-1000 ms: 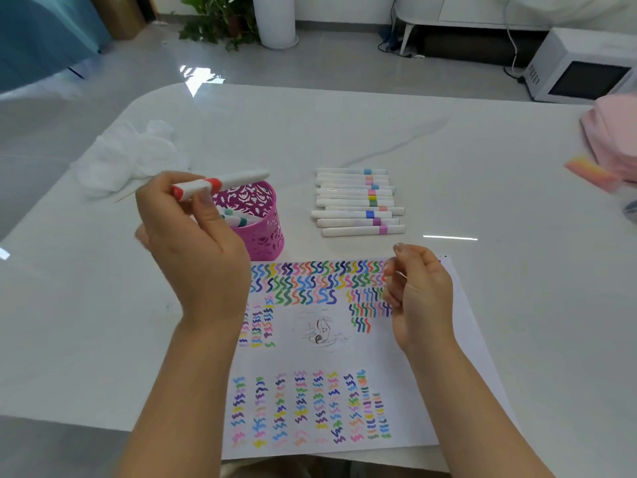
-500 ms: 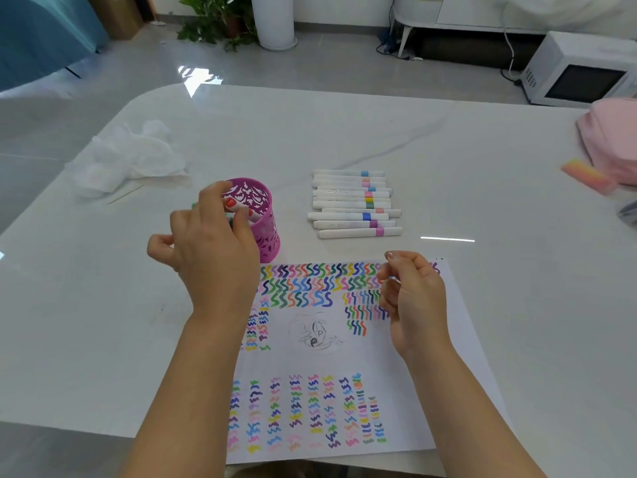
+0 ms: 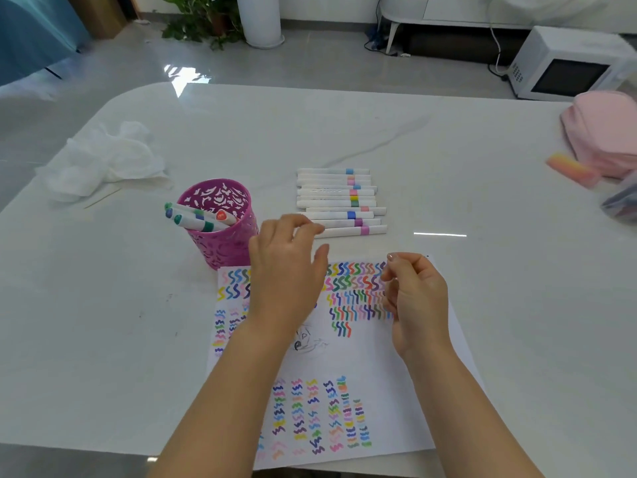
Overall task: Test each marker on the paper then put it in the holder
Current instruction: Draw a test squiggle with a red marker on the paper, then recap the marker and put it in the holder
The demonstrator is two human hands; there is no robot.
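Note:
A purple cut-out holder point(image 3: 213, 251) stands left of centre on the white table and has several capped markers leaning in it, an orange-red-capped marker point(image 3: 222, 215) among them. Right of the holder, a row of white markers point(image 3: 339, 201) lies side by side. The paper point(image 3: 365, 353), covered in coloured squiggles, lies in front of me. My left hand point(image 3: 286, 274) is empty, with its fingers stretched out and their tips at the left end of the nearest marker point(image 3: 348, 231). My right hand point(image 3: 415, 301) hovers over the paper, loosely curled, holding nothing.
A crumpled white tissue point(image 3: 103, 160) and a thin stick point(image 3: 101, 198) lie at the far left. A pink bag point(image 3: 603, 132) and an orange-pink block point(image 3: 570, 169) sit at the right edge. A microwave point(image 3: 565, 72) stands on the floor beyond the table.
My left hand dropped the orange-red marker into the holder, let go, and moved right toward the row of markers. My right hand stayed over the paper.

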